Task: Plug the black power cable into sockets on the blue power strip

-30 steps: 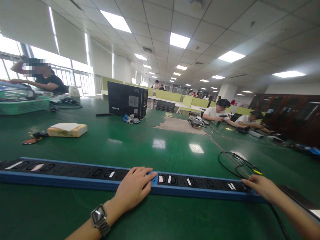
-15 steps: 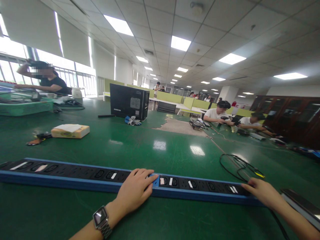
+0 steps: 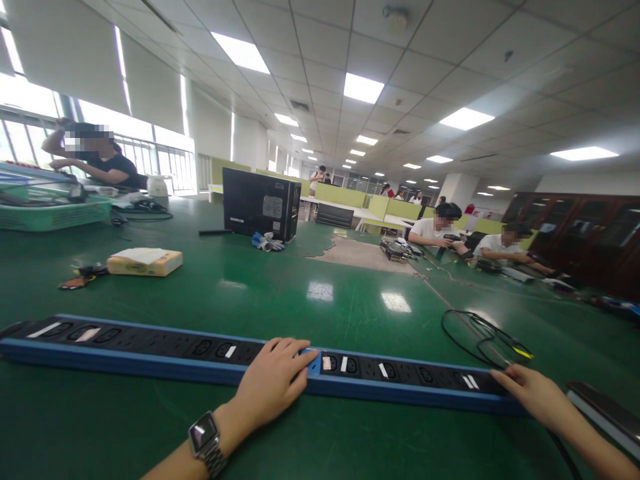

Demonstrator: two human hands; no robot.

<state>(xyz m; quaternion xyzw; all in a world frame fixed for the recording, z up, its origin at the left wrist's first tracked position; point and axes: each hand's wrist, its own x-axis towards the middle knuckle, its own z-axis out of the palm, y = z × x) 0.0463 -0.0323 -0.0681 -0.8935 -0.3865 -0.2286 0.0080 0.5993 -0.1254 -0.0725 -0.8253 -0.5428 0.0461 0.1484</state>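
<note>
The left hand point(image 3: 277, 379) lies on the middle of the long power strip point(image 3: 380, 390), fingers a little apart, by its blue part. The right hand point(image 3: 539, 398) is at the strip's right end, with its fingers bent down. I cannot tell if they pinch anything. The power strip lies flat across the green counter point(image 3: 370, 443), near the person. A black cable point(image 3: 443, 327) lies in loops just past the right hand. Since the earlier picture, the view has slid a bit, but both hands stay at about the same spots on the strip.
</note>
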